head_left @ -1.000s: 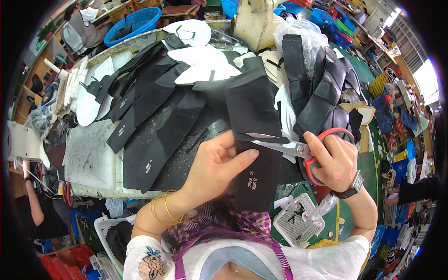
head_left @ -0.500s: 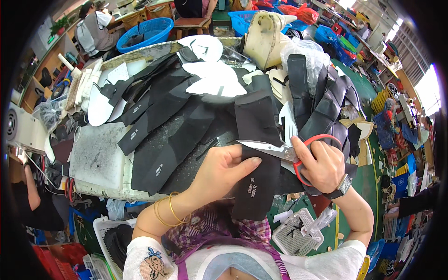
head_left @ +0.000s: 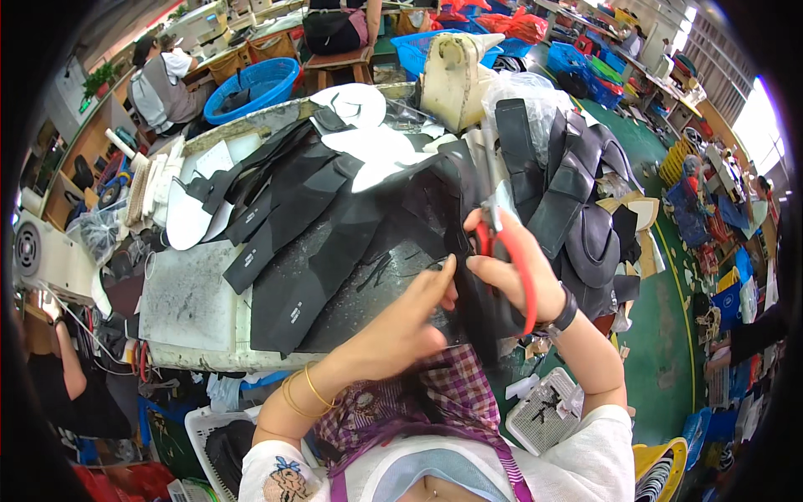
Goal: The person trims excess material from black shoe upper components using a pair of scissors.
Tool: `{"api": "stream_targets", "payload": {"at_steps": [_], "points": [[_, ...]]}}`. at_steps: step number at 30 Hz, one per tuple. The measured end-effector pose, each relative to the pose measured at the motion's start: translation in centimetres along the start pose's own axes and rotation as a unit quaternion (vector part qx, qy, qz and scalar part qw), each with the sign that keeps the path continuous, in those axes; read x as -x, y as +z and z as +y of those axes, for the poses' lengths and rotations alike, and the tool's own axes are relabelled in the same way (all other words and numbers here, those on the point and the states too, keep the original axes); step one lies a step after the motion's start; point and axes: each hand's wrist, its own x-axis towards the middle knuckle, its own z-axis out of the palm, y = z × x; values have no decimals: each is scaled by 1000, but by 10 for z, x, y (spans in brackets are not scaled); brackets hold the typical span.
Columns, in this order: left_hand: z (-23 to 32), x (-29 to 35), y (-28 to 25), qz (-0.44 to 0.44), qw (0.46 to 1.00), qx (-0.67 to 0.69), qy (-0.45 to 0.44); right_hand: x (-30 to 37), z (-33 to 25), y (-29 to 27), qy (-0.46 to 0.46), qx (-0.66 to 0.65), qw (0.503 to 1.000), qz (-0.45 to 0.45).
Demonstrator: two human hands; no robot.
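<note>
My right hand (head_left: 545, 283) grips a pair of scissors (head_left: 527, 293) with red handles; the blades point up and away and are smeared by motion. Between my hands hangs a long black piece of leather-like material (head_left: 477, 314), turned nearly edge-on and blurred. My left hand (head_left: 401, 322) pinches its left edge near the fingertips, though the exact grip is partly hidden. Under and beyond my left hand, several black pieces (head_left: 326, 259) lie overlapping on the table (head_left: 213, 360). White shaped pieces (head_left: 376, 151) rest at their far end.
A white cutting board (head_left: 188, 293) lies at the table's left. More black parts (head_left: 573, 197) are heaped at the right, by a clear plastic bag (head_left: 523, 88). A cream block-like object (head_left: 456, 79) stands at the far edge. White baskets (head_left: 548, 427) sit below; a person (head_left: 163, 84) sits far left.
Both hands have drawn closer together. The scissors have swung from pointing left across the black piece to pointing upward, and the piece has turned from facing me to nearly edge-on.
</note>
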Motion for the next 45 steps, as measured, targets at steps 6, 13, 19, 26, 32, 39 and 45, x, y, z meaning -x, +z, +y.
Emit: {"api": "stream_targets", "payload": {"at_steps": [6, 13, 19, 26, 32, 39, 45], "points": [[-29, -13, -7, -3, 797, 588, -142, 13, 9, -1, 53, -213, 975, -42], [6, -5, -37, 155, 813, 562, -5, 26, 23, 6, 238, -281, 922, -121], [0, -9, -43, 207, 842, 498, -13, 33, 43, 9, -31, 109, 986, -122], [-2, -13, -41, 248, 853, 459, 8, 22, 35, 10, -86, 172, 977, -92], [-3, -11, -46, 253, 857, 448, 19, 20, 38, 13, -96, 170, 977, -83], [-1, -9, -45, 248, 859, 448, 11, 25, 38, 13, -51, 140, 985, -91], [1, -8, -39, 242, 861, 448, 0, 19, 37, 16, -58, 134, 986, -83]]}}
